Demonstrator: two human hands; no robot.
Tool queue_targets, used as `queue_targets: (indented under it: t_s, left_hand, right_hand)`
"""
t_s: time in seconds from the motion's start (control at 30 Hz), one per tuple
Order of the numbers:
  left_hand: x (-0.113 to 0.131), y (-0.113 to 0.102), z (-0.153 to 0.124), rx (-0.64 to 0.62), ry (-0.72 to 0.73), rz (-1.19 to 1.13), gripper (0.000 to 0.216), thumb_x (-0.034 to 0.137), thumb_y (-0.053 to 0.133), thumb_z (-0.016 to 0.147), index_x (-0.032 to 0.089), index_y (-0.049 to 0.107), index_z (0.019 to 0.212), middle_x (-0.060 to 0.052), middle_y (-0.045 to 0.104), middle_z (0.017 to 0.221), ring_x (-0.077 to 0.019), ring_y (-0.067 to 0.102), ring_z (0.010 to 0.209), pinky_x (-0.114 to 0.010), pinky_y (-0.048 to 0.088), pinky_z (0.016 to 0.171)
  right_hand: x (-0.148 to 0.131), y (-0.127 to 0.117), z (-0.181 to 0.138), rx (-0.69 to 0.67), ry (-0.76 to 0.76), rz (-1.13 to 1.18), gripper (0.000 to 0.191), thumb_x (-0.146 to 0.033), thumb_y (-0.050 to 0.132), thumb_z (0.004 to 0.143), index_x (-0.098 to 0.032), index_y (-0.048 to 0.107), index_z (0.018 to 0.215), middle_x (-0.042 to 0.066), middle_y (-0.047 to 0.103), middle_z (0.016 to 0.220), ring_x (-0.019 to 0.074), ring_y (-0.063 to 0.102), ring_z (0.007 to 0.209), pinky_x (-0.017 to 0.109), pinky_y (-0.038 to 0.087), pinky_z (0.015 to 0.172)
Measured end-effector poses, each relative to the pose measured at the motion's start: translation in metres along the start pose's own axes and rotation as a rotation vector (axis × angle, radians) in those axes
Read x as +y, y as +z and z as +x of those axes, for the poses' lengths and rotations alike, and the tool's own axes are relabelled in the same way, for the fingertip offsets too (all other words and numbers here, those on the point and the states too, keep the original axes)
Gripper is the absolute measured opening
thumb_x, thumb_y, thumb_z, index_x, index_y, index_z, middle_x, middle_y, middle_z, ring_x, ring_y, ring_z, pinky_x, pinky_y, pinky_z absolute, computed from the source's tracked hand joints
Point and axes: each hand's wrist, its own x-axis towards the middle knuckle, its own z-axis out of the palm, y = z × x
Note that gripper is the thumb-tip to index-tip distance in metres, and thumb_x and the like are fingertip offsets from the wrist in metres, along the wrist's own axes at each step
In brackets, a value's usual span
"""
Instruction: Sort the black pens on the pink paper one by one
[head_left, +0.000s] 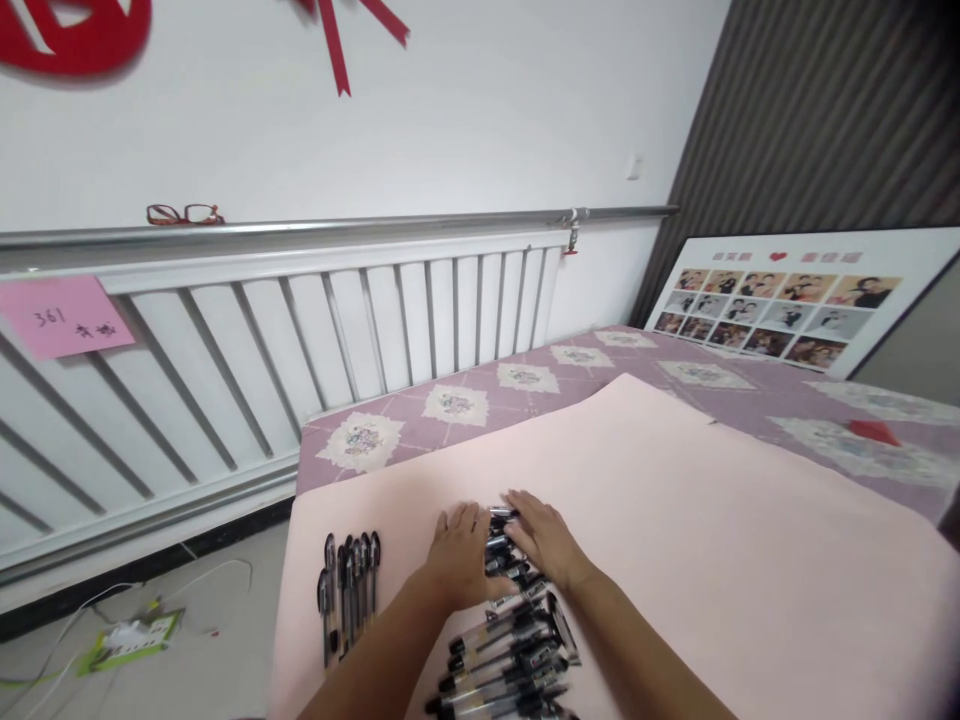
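Observation:
Both of my hands rest on a pink sheet (712, 540) spread over a table. My left hand (459, 552) and my right hand (546, 540) lie side by side with fingers stretched forward, pressing in on a bunch of black-capped pens (501, 548) between them. Whether either hand actually grips pens is unclear. A larger heap of clear pens with black caps (510, 655) lies just below my wrists. To the left, a neat row of several black pens (349, 590) lies apart on the sheet.
A purple patterned tablecloth (525, 385) shows beyond the sheet. A white radiator (300, 340) runs along the wall, with red glasses (184, 214) on top and a pink note (64, 315). A photo board (787, 305) leans at right. A power strip (131, 638) lies on the floor.

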Motion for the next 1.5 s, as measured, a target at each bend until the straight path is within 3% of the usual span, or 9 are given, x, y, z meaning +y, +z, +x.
queue_targets:
  t_s: [0.27, 0.63, 1.17, 1.5]
  left_hand:
    - [0.000, 0.001, -0.004, -0.048, 0.015, 0.009, 0.086, 0.059, 0.044, 0.071, 0.016, 0.016, 0.140, -0.011, 0.020, 0.147, -0.0304, 0.014, 0.133, -0.056, 0.006, 0.105]
    - [-0.003, 0.001, -0.025, -0.020, -0.030, -0.018, 0.085, 0.057, 0.046, 0.069, 0.015, 0.022, 0.139, -0.011, 0.024, 0.145, -0.0306, 0.016, 0.132, -0.055, 0.004, 0.105]
    - [-0.012, 0.010, -0.055, -0.020, -0.114, -0.023, 0.086, 0.051, 0.047, 0.069, 0.013, 0.018, 0.141, -0.009, 0.019, 0.147, -0.0274, 0.012, 0.134, -0.047, 0.001, 0.107]
    - [-0.011, 0.006, -0.057, 0.007, -0.111, -0.031, 0.087, 0.050, 0.052, 0.068, 0.014, 0.019, 0.140, -0.010, 0.021, 0.147, -0.0274, 0.013, 0.134, -0.048, 0.005, 0.108]
  right_hand:
    - [-0.013, 0.005, 0.004, -0.093, -0.151, 0.083, 0.048, -0.046, 0.045, 0.085, -0.021, 0.049, 0.125, 0.011, 0.051, 0.131, 0.0265, 0.040, 0.124, 0.050, 0.028, 0.103]
    - [-0.036, 0.013, 0.000, -0.078, -0.255, 0.165, 0.043, -0.038, 0.050, 0.084, -0.016, 0.054, 0.120, 0.013, 0.057, 0.123, 0.0258, 0.044, 0.121, 0.045, 0.036, 0.102]
    - [-0.065, 0.023, -0.012, -0.065, -0.244, 0.244, 0.044, -0.039, 0.052, 0.083, -0.017, 0.053, 0.121, 0.013, 0.056, 0.124, 0.0252, 0.046, 0.119, 0.043, 0.037, 0.101]
    - [-0.057, 0.016, -0.010, -0.005, -0.192, 0.291, 0.042, -0.037, 0.047, 0.085, -0.017, 0.052, 0.122, 0.012, 0.054, 0.127, 0.0225, 0.046, 0.120, 0.041, 0.036, 0.103]
